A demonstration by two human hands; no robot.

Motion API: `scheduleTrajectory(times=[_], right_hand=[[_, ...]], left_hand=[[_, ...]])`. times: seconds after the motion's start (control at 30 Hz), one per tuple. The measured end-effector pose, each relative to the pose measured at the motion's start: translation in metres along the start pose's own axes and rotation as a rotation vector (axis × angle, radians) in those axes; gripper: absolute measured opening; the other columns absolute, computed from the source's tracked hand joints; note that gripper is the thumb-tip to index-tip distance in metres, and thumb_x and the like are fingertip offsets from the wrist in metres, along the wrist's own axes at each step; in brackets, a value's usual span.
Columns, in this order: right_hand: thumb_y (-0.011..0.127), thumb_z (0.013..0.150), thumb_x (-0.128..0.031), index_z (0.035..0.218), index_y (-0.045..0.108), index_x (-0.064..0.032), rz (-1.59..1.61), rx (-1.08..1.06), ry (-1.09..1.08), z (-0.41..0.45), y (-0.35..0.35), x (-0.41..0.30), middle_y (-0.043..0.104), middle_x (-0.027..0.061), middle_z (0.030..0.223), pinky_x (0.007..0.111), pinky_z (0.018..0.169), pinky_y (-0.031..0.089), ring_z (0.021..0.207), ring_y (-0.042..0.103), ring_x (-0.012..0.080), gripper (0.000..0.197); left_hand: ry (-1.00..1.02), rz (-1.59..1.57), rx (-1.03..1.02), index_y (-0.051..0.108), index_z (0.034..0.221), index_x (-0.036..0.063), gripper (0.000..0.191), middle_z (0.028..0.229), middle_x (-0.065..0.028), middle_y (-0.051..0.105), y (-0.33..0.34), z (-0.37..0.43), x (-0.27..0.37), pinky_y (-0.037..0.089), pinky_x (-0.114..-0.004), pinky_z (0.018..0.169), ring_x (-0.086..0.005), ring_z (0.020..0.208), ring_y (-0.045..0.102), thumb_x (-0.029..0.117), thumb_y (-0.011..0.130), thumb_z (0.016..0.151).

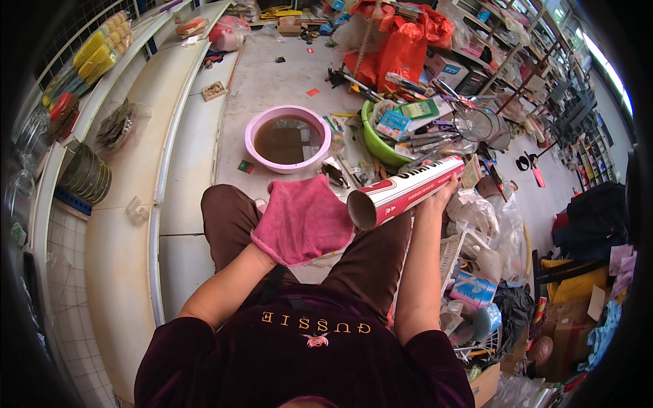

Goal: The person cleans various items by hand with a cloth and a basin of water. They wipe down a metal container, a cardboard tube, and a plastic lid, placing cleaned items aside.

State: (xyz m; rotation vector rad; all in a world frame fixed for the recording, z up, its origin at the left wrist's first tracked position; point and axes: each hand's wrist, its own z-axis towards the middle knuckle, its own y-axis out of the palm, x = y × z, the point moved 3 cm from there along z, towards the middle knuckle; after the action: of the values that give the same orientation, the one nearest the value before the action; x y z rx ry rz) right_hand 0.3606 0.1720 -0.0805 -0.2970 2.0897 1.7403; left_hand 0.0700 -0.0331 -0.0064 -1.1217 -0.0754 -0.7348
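Note:
A pink cloth (306, 219) drapes over my left hand (262, 257) and hides its fingers; only the wrist shows below the hem. In my right hand (440, 196) is a red and white cardboard shuttlecock tube (408, 191) that bears printed writing. The tube slants, its open, hollow end turned down and left beside the cloth's right edge. My right fingers wrap the far part of the tube from below. Beyond the cloth, a pink plastic basin (250, 143) of murky brown water stands on the floor.
To the right, a green basin (375, 140) overflows with packets, brushes and wire-mesh strainers. A white plastic basket (451, 252) and clear bags (510, 229) crowd my right side. Low pale shelves (148, 153) run along the left. Red plastic bags (403, 51) rise at the back.

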Motion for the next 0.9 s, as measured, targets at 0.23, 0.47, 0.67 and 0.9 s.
scheduleTrajectory(times=[0.23, 0.47, 0.67, 0.9], right_hand=[[0.049, 0.084, -0.048, 0.118, 0.045, -0.0060, -0.060, -0.130, -0.026, -0.007, 0.013, 0.001, 0.057, 0.0201, 0.094, 0.043, 0.075, 0.051, 0.084, 0.058, 0.0325, 0.054], [0.056, 0.084, -0.041, 0.109, 0.051, -0.0016, -0.331, -0.244, -0.041, -0.012, 0.043, 0.045, 0.062, 0.0142, 0.091, 0.037, 0.070, 0.054, 0.078, 0.062, 0.0251, 0.047], [0.059, 0.086, -0.032, 0.106, 0.053, -0.0024, -0.587, -0.267, -0.132, -0.043, 0.094, 0.088, 0.061, 0.0071, 0.082, 0.028, 0.062, 0.051, 0.066, 0.060, 0.0165, 0.036], [0.062, 0.085, -0.026, 0.134, 0.035, 0.0006, -0.922, -0.554, -0.167, -0.114, 0.122, 0.115, 0.054, 0.0118, 0.119, 0.029, 0.093, 0.038, 0.105, 0.052, 0.0175, 0.062]], left_hand=[[-0.011, 0.168, -0.072, 0.057, 0.100, 0.0145, 0.040, 0.104, -0.0105, 0.056, -0.017, 0.011, 0.013, 0.040, -0.042, 0.082, -0.0270, 0.100, 0.054, 0.040, 0.061, 0.069], [0.009, 0.147, -0.266, 0.055, 0.103, 0.0077, 0.042, 0.099, -0.0137, 0.056, 0.023, 0.027, -0.004, 0.045, -0.035, 0.082, -0.0236, 0.099, 0.055, 0.033, 0.065, 0.072], [-0.844, -2.001, -0.362, 0.044, 0.125, 0.0025, 0.042, 0.112, -0.0133, 0.058, 0.073, -0.013, -0.008, 0.051, -0.031, 0.081, -0.0208, 0.094, 0.061, 0.030, 0.045, 0.093], [-0.791, -1.885, -0.212, 0.055, 0.109, 0.0084, 0.060, 0.094, -0.0087, 0.064, 0.077, 0.032, -0.031, 0.052, -0.030, 0.071, -0.0175, 0.078, 0.063, 0.062, 0.041, 0.087]])
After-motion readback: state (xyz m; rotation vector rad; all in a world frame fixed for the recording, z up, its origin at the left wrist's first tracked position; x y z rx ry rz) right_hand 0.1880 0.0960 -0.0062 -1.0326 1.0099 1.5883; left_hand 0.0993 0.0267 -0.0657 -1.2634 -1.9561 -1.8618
